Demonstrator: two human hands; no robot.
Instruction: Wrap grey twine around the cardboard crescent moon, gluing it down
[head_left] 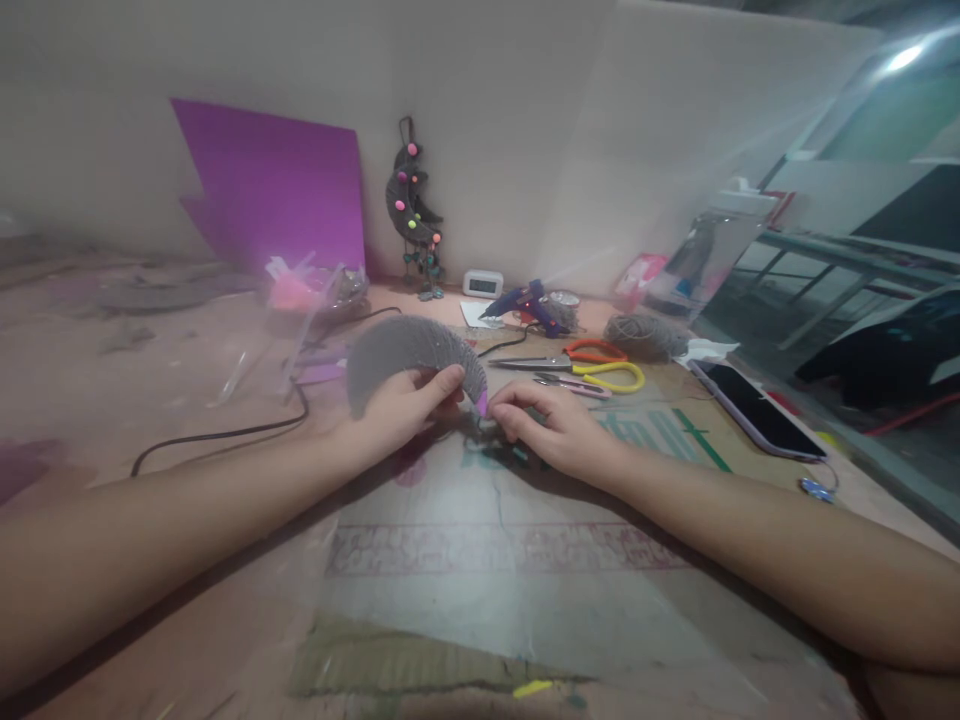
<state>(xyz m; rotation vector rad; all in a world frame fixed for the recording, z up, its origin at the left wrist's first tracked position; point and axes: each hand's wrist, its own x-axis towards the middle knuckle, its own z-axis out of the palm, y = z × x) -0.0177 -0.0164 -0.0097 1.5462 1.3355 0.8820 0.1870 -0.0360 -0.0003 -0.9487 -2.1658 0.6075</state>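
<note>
My left hand (416, 405) grips a crescent shape (405, 350) wound closely with grey yarn, thumb in front and fingers behind. A small purple tip (481, 403) of the crescent shows bare at its right end. Right beside that tip, my right hand (544, 425) is closed in a pinch. Its fingertips seem to hold a strand of the grey yarn, though most of the strand is too thin to make out. Both hands are just above a plastic-covered cardboard sheet (510, 620).
Behind the hands lie orange-and-yellow scissors (600, 368), a pink cutter (585, 387), a blue glue gun (525, 300) and a grey yarn ball (645, 335). A phone (757, 410) lies right. Purple card (285, 190) and a decorated moon hanging (409, 205) stand at the wall; a black cord (225, 437) runs left.
</note>
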